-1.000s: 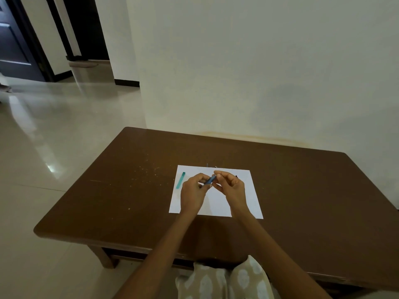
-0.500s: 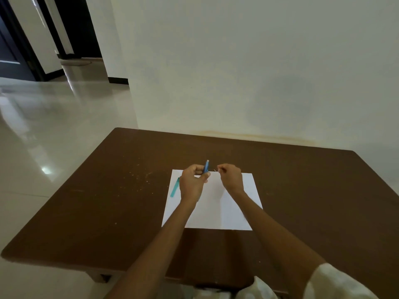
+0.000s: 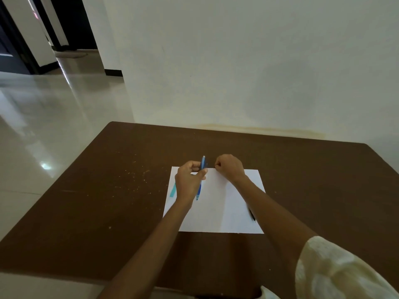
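A white sheet of paper (image 3: 216, 212) lies on the brown table (image 3: 108, 201). My left hand (image 3: 187, 180) grips a blue pen barrel (image 3: 202, 167) and holds it almost upright above the sheet's far left part. My right hand (image 3: 230, 168) hovers at the sheet's far edge, just right of the barrel and apart from it. Its fingers are curled downward, and anything between them is hidden. A teal pen piece (image 3: 173, 190) lies at the paper's left edge, partly behind my left wrist. A thin dark rod (image 3: 251, 215) lies on the paper's right side, beside my right forearm.
The table's far edge meets a pale wall (image 3: 237, 72). Light specks are scattered on the tabletop (image 3: 133, 175) left of the paper. A glossy tiled floor (image 3: 43, 126) and a dark doorway lie to the left.
My hands have come apart. The left turned the blue barrel from slanted to nearly upright, and the right let go of it and moved to the paper's far edge. The view shifted closer.
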